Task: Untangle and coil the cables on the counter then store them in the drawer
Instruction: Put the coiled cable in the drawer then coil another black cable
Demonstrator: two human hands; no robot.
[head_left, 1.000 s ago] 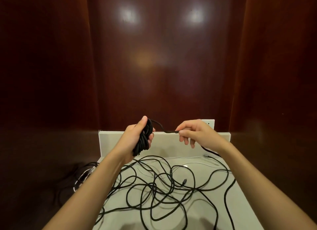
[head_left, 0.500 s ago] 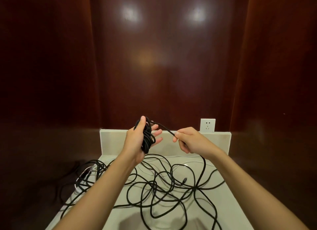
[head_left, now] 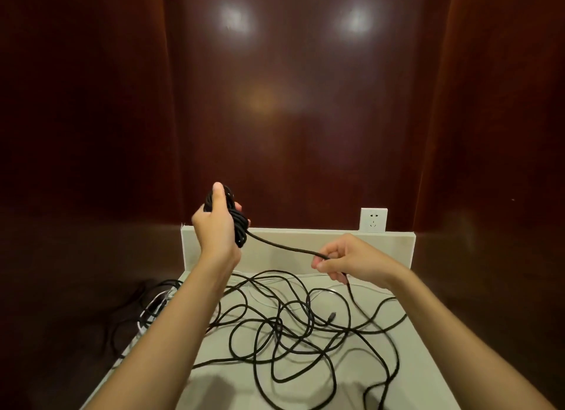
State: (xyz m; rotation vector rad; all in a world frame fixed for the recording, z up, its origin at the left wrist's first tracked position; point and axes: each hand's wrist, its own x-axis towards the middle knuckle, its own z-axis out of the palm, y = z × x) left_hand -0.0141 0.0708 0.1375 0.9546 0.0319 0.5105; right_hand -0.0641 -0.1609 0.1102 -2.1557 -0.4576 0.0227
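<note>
On the near desk (head_left: pixel 428 363) the black cable (head_left: pixel 293 327) lies in many loose crossing loops, with a small plug end (head_left: pixel 331 317) showing near the middle of the heap. At the near left edge more cable, black and white (head_left: pixel 153 305), spills off the desk into shadow; how many cables lie there you cannot tell.

Your right hand (head_left: pixel 345 261) has just dropped. A moment ago it pinched the strand up high, close beside your left hand, feeding a turn onto the bundle. Now it sits lower and further right, well apart from the left, its grip closed on the strand, which runs taut up and left to the bundle. Below your fingers the cable hangs down into the heap.

Your left hand (head_left: pixel 215 226) is raised further back, its grip wrapped around the coil (head_left: pixel 237 223), thumb pointing up over the top of it. The coil is a tight black bundle of several turns.

So you have finished 1 wrap and are drawing fresh slack for the next. Most of the cable remains on the desk, and the loops cross each other, so expect snags as you pull. The drawer is not in view, and storing is some way off.

Beyond the hands stand the white upstand (head_left: pixel 394 247), a wall socket (head_left: pixel 373 220) and dark glossy panels (head_left: pixel 290 119).
</note>
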